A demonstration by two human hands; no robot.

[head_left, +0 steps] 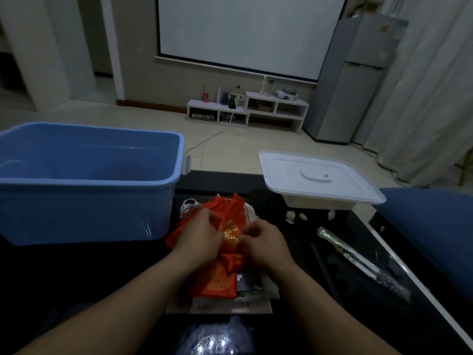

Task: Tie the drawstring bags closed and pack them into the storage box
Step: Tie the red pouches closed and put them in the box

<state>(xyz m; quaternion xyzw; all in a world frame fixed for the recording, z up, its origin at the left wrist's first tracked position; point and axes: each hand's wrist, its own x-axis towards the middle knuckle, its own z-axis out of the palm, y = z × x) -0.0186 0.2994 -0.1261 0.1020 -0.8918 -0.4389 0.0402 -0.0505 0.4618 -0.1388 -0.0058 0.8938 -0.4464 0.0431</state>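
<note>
I am pinching the gathered top of a red-and-gold drawstring bag [231, 233], my left grip [202, 238] and right grip [265, 243] both clamped on it. I am holding it over the pile of red bags [217, 283] on the dark surface [302, 252], beside the blue storage box [76, 213].

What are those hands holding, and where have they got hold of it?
Both hands, left and right, pinch a red bag at its crumpled gold-printed part, one on each side. Whether they grip its strings cannot be told.
</note>
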